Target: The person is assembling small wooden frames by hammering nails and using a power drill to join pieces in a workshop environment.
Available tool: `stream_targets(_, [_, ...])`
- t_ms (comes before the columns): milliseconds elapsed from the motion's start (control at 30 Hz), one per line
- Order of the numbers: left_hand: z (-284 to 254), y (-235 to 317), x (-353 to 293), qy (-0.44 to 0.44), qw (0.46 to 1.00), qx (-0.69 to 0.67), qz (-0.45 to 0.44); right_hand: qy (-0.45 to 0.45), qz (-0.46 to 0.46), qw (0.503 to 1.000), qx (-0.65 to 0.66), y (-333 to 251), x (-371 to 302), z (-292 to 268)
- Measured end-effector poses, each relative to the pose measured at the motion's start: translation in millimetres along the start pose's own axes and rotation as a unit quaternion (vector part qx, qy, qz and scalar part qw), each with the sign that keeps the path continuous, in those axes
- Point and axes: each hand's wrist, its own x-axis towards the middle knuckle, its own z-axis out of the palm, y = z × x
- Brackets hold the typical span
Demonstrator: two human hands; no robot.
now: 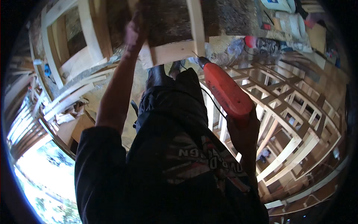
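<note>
My right hand grips the rear of a red corded power drill. Its dark chuck and thin bit point up and left, with the tip close to the corner of a wooden frame; I cannot tell if they touch. A black cord runs from the drill across my front. My left hand reaches far forward to an upright board of that frame. Motion blur and shade smear its fingers, so its hold on the board cannot be made out.
Another framed section stands at the far left. Offcuts and boards lie below it. Stacked timber frames fill the right side. White buckets, a red-ended tool and plastic wrap sit at the far right.
</note>
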Motion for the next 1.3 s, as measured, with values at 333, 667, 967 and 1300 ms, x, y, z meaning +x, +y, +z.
stream_targets(333, [155.5,104.1,15.0,0.030,0.992,0.119,0.001,0.001,0.049,0.997,0.051,54.0,10.0,-1.0])
stream_targets(667, [171.6,88.1,13.6,0.067,0.983,0.129,0.111,0.019,0.033,0.996,0.086,57.2,21.7,-2.5])
stream_targets(967, [166.7,98.4,14.0,0.030,0.985,0.140,0.091,-0.010,0.082,0.993,0.089,51.7,23.7,-3.1])
stream_targets(1300, [167.6,102.0,11.3,0.044,0.986,0.132,0.088,0.008,0.061,0.994,0.088,44.1,27.8,-0.9])
